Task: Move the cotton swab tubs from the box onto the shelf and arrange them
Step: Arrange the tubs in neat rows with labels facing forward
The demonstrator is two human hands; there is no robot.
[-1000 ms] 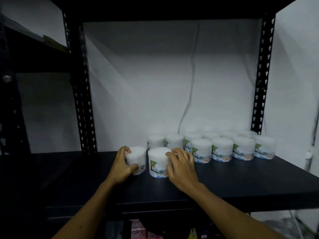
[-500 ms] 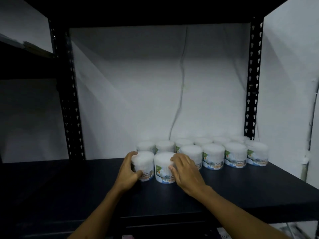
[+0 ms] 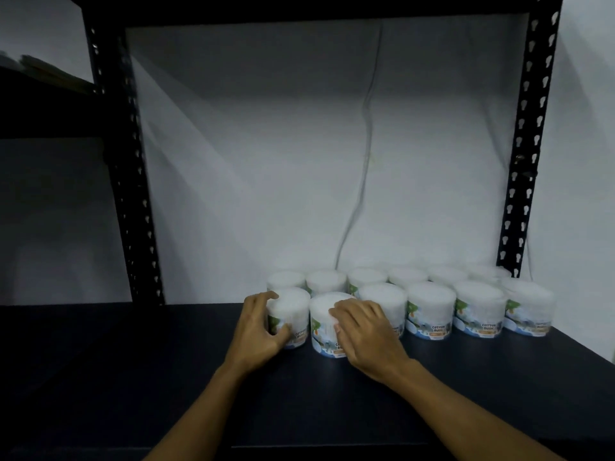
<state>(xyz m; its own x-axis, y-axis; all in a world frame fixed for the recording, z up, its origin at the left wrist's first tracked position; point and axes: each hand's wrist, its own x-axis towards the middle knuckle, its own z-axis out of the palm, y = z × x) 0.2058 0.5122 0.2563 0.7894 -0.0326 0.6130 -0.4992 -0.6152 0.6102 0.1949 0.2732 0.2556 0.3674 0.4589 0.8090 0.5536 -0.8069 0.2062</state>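
Shelf (image 3: 133, 377) lies bare and dark before me and leftward. My left hand (image 3: 258, 331) curls around the end tub (image 3: 289, 316); my right hand (image 3: 364, 334) wraps the neighbouring tub (image 3: 327, 324), touching it. Both tubs have slid back closer to the two rows (image 3: 429, 294) behind, against the wall.

A plain white wall (image 3: 266, 144) fills the background. A thin pale cable (image 3: 366, 134) hangs down it, slightly wavy, near the middle. Two black metal uprights (image 3: 522, 144) with rows of keyhole slots stand at left and right. A dark upper board (image 3: 299, 8) spans the top edge.
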